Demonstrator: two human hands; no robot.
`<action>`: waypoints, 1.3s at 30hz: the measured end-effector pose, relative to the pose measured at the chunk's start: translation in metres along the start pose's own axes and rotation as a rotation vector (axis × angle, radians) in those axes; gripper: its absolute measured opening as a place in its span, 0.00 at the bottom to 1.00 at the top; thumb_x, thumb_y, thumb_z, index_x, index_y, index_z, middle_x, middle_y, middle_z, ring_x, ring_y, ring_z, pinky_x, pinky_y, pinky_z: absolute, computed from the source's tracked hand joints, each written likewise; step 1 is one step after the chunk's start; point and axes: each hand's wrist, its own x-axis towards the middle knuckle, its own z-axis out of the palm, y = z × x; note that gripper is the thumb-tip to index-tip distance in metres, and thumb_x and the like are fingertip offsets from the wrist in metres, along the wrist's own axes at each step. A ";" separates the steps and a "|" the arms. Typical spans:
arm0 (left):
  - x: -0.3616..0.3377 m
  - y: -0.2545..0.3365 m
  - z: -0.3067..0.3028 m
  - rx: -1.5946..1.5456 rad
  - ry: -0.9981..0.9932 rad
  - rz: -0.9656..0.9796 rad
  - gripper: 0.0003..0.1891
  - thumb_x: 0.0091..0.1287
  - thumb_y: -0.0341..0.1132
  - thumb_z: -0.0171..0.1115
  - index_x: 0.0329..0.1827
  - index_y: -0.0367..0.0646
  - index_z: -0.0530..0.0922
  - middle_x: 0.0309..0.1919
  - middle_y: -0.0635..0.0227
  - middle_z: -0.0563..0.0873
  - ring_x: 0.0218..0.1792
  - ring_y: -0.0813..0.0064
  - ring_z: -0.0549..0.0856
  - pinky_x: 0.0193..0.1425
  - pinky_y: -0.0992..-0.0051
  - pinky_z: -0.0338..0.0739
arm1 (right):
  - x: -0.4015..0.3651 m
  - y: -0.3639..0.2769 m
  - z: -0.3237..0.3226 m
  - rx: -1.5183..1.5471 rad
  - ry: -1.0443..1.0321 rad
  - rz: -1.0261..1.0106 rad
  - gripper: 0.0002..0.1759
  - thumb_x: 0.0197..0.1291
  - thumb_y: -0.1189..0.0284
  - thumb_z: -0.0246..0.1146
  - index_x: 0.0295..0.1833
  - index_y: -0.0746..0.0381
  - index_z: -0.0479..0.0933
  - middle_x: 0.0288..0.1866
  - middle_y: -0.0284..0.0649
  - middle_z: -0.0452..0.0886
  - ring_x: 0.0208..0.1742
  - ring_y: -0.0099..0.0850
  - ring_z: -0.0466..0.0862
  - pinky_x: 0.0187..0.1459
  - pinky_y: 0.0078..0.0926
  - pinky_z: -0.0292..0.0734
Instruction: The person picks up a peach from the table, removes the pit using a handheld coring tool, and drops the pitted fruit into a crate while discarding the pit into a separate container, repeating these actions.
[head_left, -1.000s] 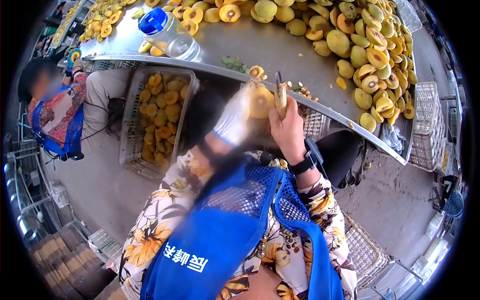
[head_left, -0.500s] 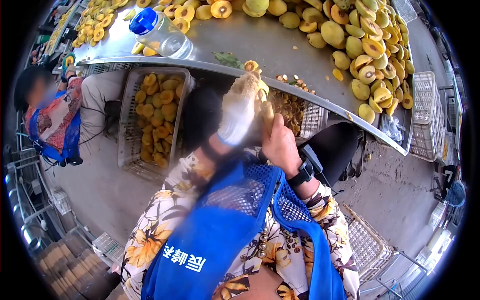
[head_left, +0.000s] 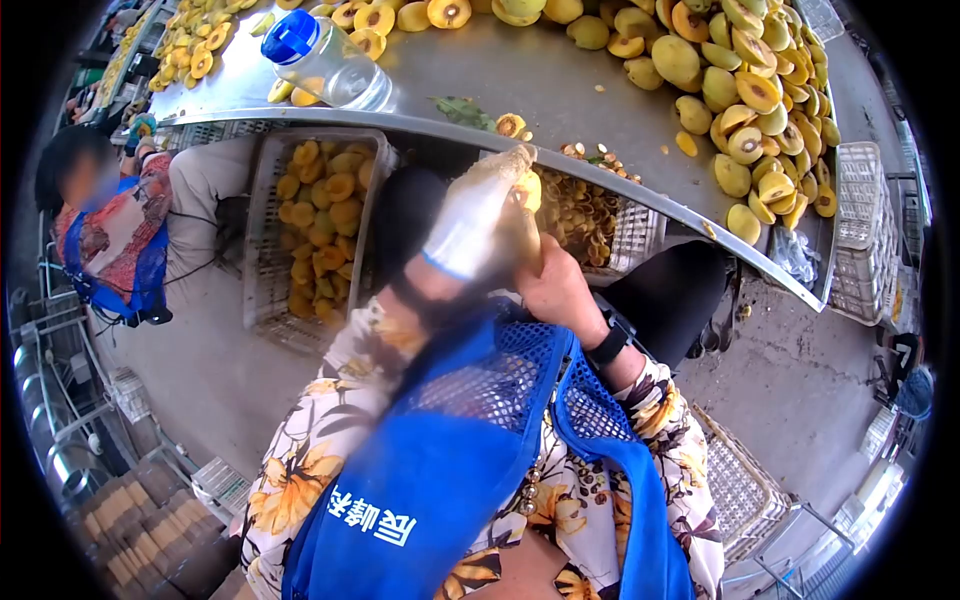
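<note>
In the centre of the frame, just below the rim of the steel table [head_left: 540, 90], I saw the gloved left hand [head_left: 472, 215] wrapped around a yellow fruit [head_left: 528, 190], with the bare right hand [head_left: 556, 285] curled tight just beneath it, though blur hid what it gripped.

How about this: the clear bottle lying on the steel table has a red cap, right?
Not quite. The head view shows the clear bottle lying on the steel table with a blue cap, not a red one.
</note>
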 end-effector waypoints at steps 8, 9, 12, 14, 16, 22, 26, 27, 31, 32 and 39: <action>0.000 -0.002 0.003 0.197 0.126 -0.106 0.15 0.65 0.43 0.60 0.45 0.39 0.79 0.31 0.71 0.81 0.29 0.82 0.77 0.31 0.82 0.73 | -0.006 -0.035 -0.009 0.358 -0.277 0.381 0.12 0.54 0.72 0.53 0.43 0.68 0.70 0.24 0.44 0.77 0.19 0.30 0.79 0.21 0.28 0.75; 0.000 -0.004 0.004 0.190 0.123 -0.080 0.15 0.65 0.43 0.60 0.44 0.39 0.79 0.30 0.71 0.80 0.27 0.82 0.77 0.30 0.82 0.73 | -0.006 -0.034 -0.009 0.364 -0.270 0.391 0.12 0.54 0.73 0.53 0.42 0.67 0.70 0.24 0.42 0.76 0.19 0.28 0.78 0.20 0.26 0.74; 0.001 -0.010 0.006 0.099 0.117 -0.091 0.16 0.64 0.45 0.60 0.40 0.39 0.79 0.27 0.71 0.80 0.25 0.82 0.77 0.28 0.82 0.72 | -0.006 -0.031 -0.008 0.394 -0.253 0.425 0.10 0.55 0.73 0.54 0.42 0.65 0.71 0.22 0.37 0.74 0.16 0.23 0.76 0.17 0.21 0.72; 0.002 -0.014 0.005 -0.061 0.113 -0.214 0.16 0.64 0.45 0.60 0.38 0.38 0.79 0.26 0.70 0.79 0.24 0.82 0.76 0.28 0.81 0.71 | -0.008 -0.033 -0.009 0.428 -0.245 0.451 0.11 0.55 0.73 0.54 0.43 0.65 0.70 0.21 0.37 0.74 0.16 0.24 0.75 0.18 0.22 0.72; 0.003 -0.013 0.006 -0.052 0.088 -0.213 0.16 0.63 0.45 0.62 0.37 0.37 0.80 0.25 0.71 0.79 0.22 0.84 0.75 0.26 0.82 0.70 | -0.007 -0.029 -0.009 0.458 -0.282 0.453 0.11 0.54 0.73 0.55 0.43 0.64 0.70 0.22 0.36 0.74 0.17 0.23 0.75 0.19 0.20 0.72; 0.009 -0.005 0.006 0.097 0.043 -0.123 0.16 0.62 0.44 0.64 0.38 0.37 0.81 0.24 0.74 0.80 0.21 0.88 0.75 0.21 0.86 0.67 | -0.004 -0.010 -0.011 0.804 -0.496 0.368 0.10 0.58 0.80 0.52 0.46 0.62 0.65 0.21 0.29 0.65 0.15 0.15 0.61 0.15 0.13 0.56; 0.014 -0.014 -0.001 -0.085 0.072 -0.119 0.16 0.67 0.44 0.56 0.49 0.42 0.78 0.32 0.70 0.80 0.28 0.87 0.77 0.24 0.86 0.70 | 0.001 -0.010 -0.017 1.078 -0.604 0.371 0.11 0.59 0.82 0.52 0.47 0.62 0.65 0.19 0.30 0.63 0.14 0.16 0.58 0.15 0.14 0.54; 0.016 -0.018 -0.003 -0.241 0.119 -0.157 0.16 0.68 0.43 0.54 0.51 0.43 0.77 0.34 0.69 0.80 0.29 0.86 0.78 0.25 0.86 0.70 | 0.003 -0.010 -0.019 1.170 -0.645 0.371 0.10 0.59 0.82 0.52 0.47 0.62 0.65 0.19 0.30 0.62 0.14 0.16 0.58 0.15 0.14 0.54; 0.023 0.012 -0.056 -0.176 0.237 -0.067 0.24 0.63 0.53 0.57 0.53 0.44 0.75 0.28 0.65 0.82 0.30 0.72 0.82 0.27 0.81 0.74 | -0.001 -0.001 -0.025 1.265 -0.736 0.092 0.07 0.59 0.81 0.53 0.44 0.63 0.68 0.16 0.28 0.62 0.12 0.17 0.58 0.14 0.14 0.53; 0.026 0.027 -0.083 -0.327 0.306 -0.236 0.24 0.62 0.55 0.56 0.50 0.44 0.78 0.27 0.64 0.83 0.32 0.68 0.83 0.31 0.78 0.76 | -0.001 -0.001 -0.032 1.164 -0.679 0.159 0.08 0.58 0.80 0.55 0.44 0.63 0.69 0.16 0.28 0.62 0.11 0.16 0.59 0.14 0.14 0.53; 0.040 0.097 -0.108 1.793 0.452 0.688 0.17 0.59 0.49 0.58 0.40 0.46 0.82 0.40 0.56 0.83 0.44 0.56 0.81 0.49 0.62 0.74 | 0.011 0.035 -0.022 -0.049 -0.131 0.103 0.15 0.52 0.67 0.65 0.38 0.68 0.74 0.27 0.51 0.79 0.30 0.37 0.82 0.36 0.32 0.76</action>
